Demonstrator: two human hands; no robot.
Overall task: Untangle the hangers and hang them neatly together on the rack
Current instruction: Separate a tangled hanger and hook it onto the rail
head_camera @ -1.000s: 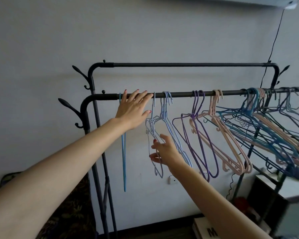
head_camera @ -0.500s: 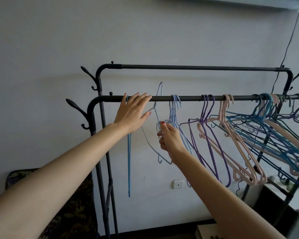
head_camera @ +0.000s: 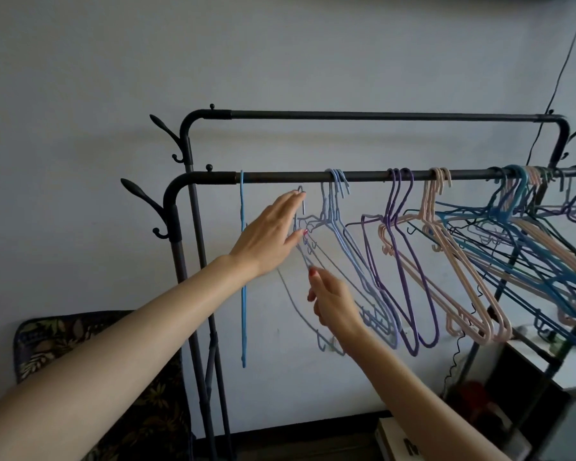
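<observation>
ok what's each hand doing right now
left hand: open, straight fingers at the loose pale hanger's hook
right hand: pinching that hanger's wire

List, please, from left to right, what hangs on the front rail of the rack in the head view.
Single blue hanger → light blue hangers → purple hangers → pink hangers → tangled bunch of hangers at the right end.

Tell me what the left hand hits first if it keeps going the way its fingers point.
Likely the loose pale hanger at the left hand's fingertips; its hook is off the front rail. Depth is unclear.
</observation>
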